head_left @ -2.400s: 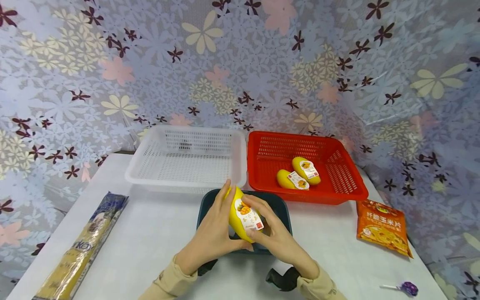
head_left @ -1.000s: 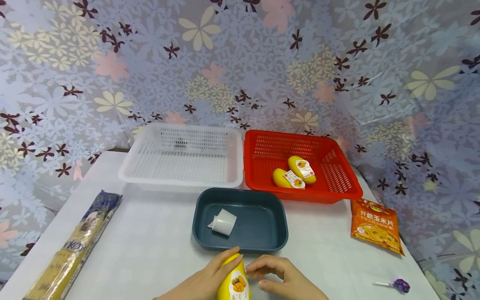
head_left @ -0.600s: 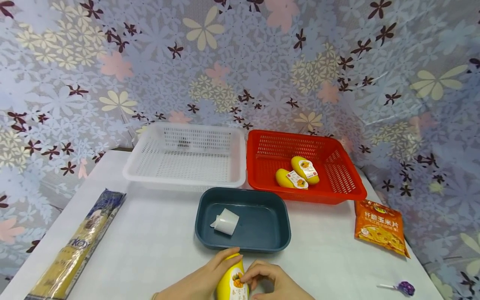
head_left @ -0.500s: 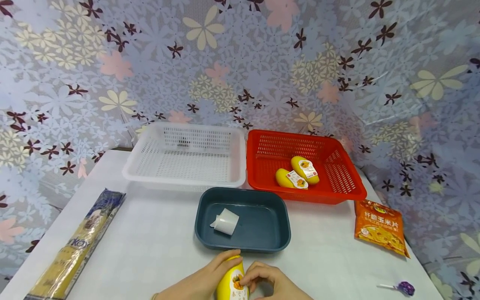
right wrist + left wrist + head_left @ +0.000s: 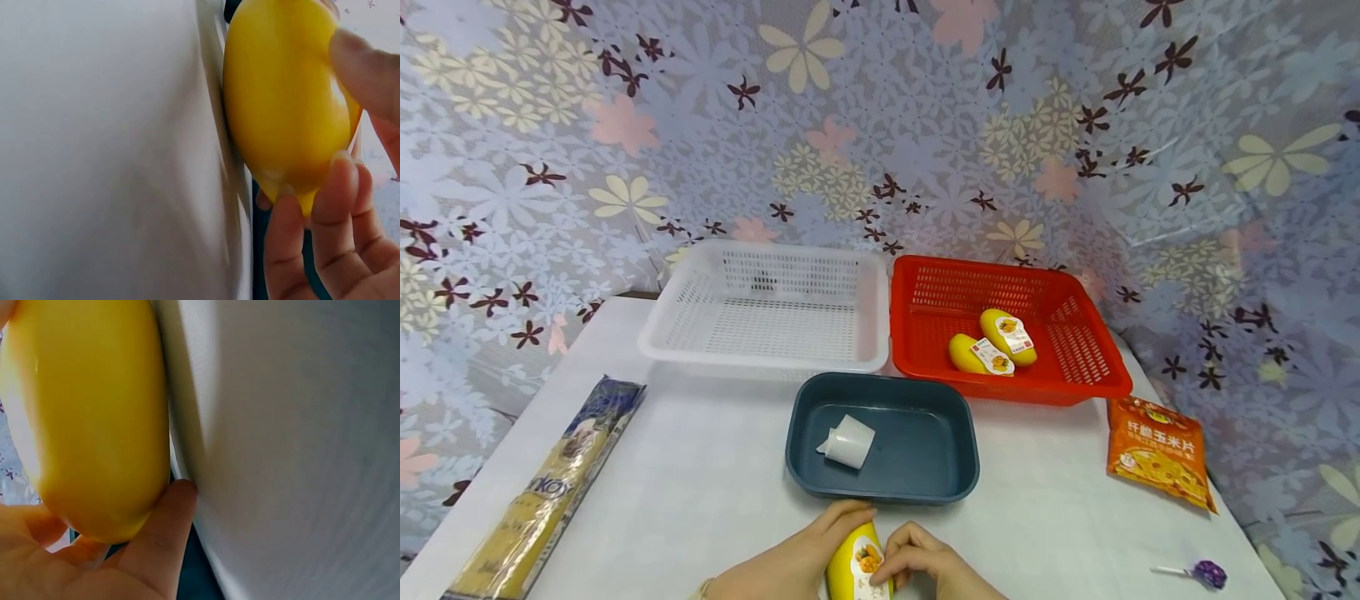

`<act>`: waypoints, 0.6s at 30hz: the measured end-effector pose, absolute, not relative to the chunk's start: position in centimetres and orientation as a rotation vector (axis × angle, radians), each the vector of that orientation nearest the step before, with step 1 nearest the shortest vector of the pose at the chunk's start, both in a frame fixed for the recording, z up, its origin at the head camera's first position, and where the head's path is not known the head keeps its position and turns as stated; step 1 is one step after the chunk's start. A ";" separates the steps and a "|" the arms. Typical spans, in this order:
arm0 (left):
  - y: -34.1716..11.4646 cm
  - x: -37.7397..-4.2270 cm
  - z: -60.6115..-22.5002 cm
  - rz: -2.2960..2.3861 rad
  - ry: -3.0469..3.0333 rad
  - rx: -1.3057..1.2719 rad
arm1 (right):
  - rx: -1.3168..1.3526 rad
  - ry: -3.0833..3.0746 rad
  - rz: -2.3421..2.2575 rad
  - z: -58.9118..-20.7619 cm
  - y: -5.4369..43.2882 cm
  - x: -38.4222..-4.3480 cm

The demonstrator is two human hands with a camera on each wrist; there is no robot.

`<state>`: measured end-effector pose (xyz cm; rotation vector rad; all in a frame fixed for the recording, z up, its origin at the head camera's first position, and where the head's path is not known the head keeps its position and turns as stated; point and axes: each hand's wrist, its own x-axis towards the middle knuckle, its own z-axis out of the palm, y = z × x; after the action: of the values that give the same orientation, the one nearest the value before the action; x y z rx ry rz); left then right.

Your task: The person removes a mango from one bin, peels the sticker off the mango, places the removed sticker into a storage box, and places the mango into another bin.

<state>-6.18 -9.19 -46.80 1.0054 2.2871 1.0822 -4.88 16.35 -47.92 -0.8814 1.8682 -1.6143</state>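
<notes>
At the bottom centre of the head view, my left hand (image 5: 790, 557) grips a glossy yellow mango-shaped pack (image 5: 841, 577) with a white printed label. Its fingers reach over the top, and in the left wrist view the fingers (image 5: 164, 534) cup one end. My right hand (image 5: 936, 568) has its fingers bent over the label from the right. The right wrist view shows the thumb (image 5: 365, 72) on the pack's side and fingertips around its pointed end. The pack stands close over the white table, its near end cut off by the frame.
A dark blue tray (image 5: 925, 493) holding a white cup (image 5: 850, 442) on its side lies just beyond. Behind are a white basket (image 5: 760, 362) and a red basket (image 5: 1075, 392) with two similar mango packs (image 5: 1009, 336). Noodles (image 5: 542, 500) lie left; a snack bag (image 5: 1161, 454) and lollipop (image 5: 1208, 573) right.
Both hands have brought the mango-shaped pack from over the blue tray down to the near table edge. The right hand was apart from it a second ago and is now on its label.
</notes>
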 end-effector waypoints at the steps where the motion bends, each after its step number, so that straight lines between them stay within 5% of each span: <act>1: -9.2 -6.2 -46.8 1.093 2.267 0.998 | -0.885 1.876 -1.626 -47.9 16.3 -4.8; 18: -9.0 -6.3 -46.5 1.116 2.099 0.776 | -1.231 1.973 -1.750 -48.7 15.6 -4.7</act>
<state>-6.26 -8.97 -46.47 0.7763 2.0995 1.1155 -4.72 15.59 -48.70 -1.2305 1.9728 -1.7503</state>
